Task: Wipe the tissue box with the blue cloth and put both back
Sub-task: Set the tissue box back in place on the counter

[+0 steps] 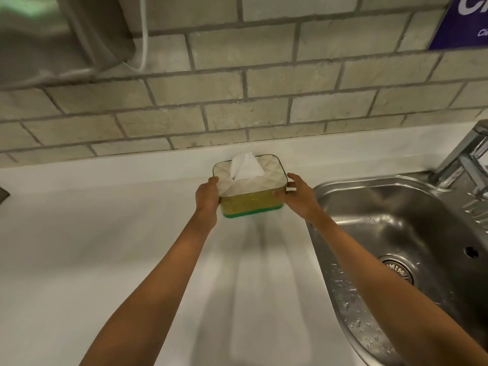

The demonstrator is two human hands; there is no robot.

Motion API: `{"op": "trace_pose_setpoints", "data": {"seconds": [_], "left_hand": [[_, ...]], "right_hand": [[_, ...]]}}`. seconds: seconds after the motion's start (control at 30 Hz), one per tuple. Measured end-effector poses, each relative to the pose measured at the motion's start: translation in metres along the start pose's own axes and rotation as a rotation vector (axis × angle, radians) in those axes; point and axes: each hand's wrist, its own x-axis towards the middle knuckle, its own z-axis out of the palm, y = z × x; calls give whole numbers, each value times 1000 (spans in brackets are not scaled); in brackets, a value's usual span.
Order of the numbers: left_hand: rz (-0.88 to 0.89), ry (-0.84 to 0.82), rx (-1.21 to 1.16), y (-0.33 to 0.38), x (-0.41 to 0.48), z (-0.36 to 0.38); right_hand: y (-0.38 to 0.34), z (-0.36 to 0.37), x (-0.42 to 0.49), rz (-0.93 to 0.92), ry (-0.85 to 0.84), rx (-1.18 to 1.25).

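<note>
The tissue box [250, 196] has a quilted cream lid, yellow-green sides and a green base, with a white tissue sticking up from its slot. It sits near the back of the white counter [105, 247], close to the wall. My left hand [207, 198] grips its left end and my right hand [299, 195] grips its right end. No blue cloth is in view.
A steel sink [396, 247] with water drops lies right of the box, with a chrome faucet [467, 157] at its far right. A tiled wall [237, 101] stands behind. A grey wall unit [52, 35] with a white cable hangs top left.
</note>
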Motion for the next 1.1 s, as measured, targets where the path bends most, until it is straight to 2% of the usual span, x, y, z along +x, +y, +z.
{"op": "trace_pose_setpoints", "data": {"seconds": [0.67,0.87,1.1], "left_hand": [[21,-18,29,14,41,18],[4,-104,96,15,38,13],[48,-67,218,22,20,8]], "right_hand": [[-17,5,28,-2,-11,-8],[-16,7,26,54,-13,0],[-27,-5,6,55,-8,-108]]}}
